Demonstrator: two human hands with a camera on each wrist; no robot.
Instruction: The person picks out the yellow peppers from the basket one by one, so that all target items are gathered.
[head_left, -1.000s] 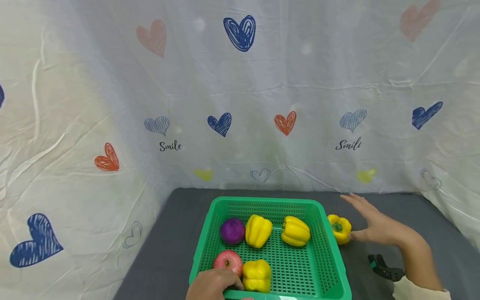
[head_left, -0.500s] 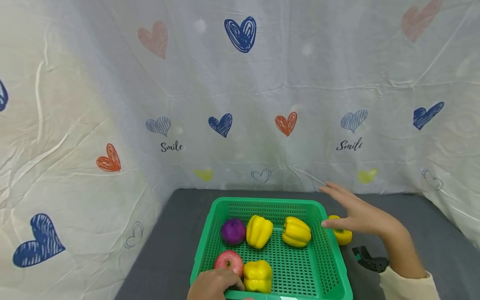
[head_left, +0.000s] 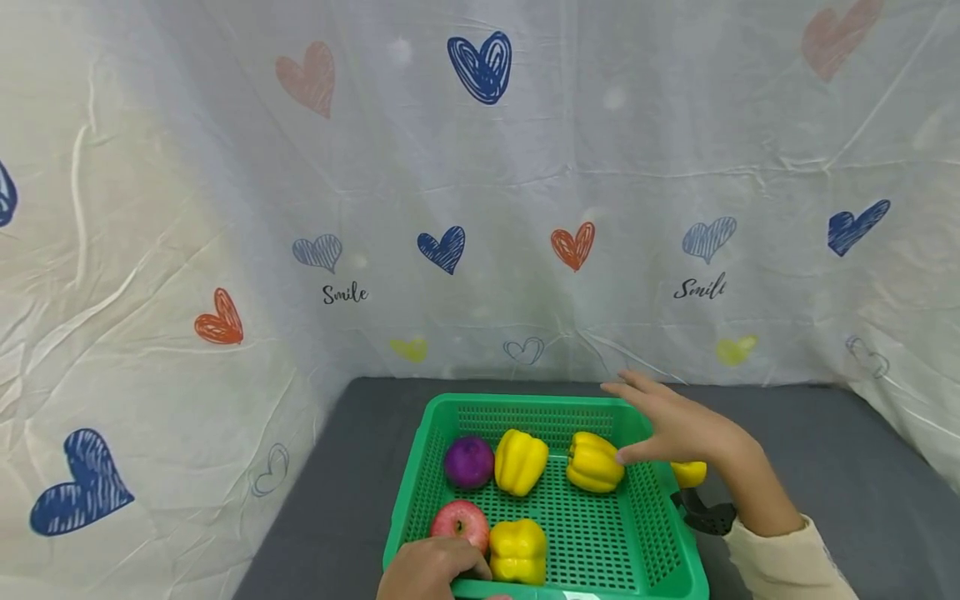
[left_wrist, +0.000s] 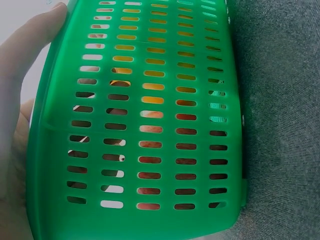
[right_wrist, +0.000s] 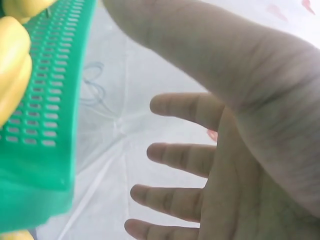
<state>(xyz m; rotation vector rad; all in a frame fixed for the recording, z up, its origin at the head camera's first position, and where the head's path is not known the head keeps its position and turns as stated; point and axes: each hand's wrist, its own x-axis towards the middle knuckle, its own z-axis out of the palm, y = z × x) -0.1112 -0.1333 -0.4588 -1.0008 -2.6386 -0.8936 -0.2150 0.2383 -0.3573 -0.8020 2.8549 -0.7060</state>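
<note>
Currently the left hand grips the near rim of the green basket on the grey counter, while the right hand, fingers spread wide, hovers over its right side. Inside lie a red apple, a round purple item and three yellow peppers; another pepper, partly hidden, lies just outside.

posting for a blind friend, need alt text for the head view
An open right hand hovers by a green basket holding three yellow peppers, an apple and a round purple thing; the left hand grips the near rim. A fourth pepper, partly hidden, lies outside.
</note>
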